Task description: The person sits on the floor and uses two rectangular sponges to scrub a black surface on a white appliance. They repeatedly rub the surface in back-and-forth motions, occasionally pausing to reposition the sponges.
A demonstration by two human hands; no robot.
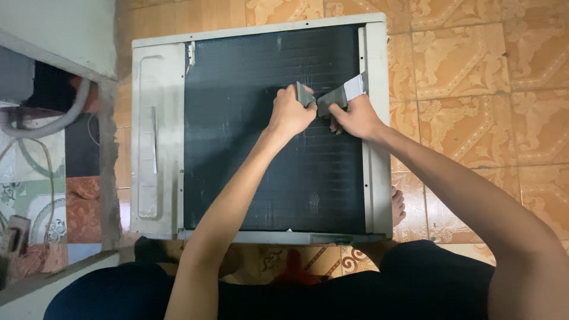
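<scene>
Both hands over the dark finned coil (249, 166) of an air-conditioner unit (157, 136) lying flat on the patterned tile floor (474, 71). Left hand (289, 112) and right hand (354, 117) close together, fingers pinching a grey strip (339, 95) against the upper right fins. Bare foot (398, 204) just beside the right frame. Grey hose (56, 121) well apart on the left, beyond a concrete ledge (108, 160).

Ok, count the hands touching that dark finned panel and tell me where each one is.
2. The left hand rests on the dark finned panel near its upper middle, gripping one end of a grey strip. The right hand is beside it, near the panel's right edge, holding the strip's other end.
</scene>
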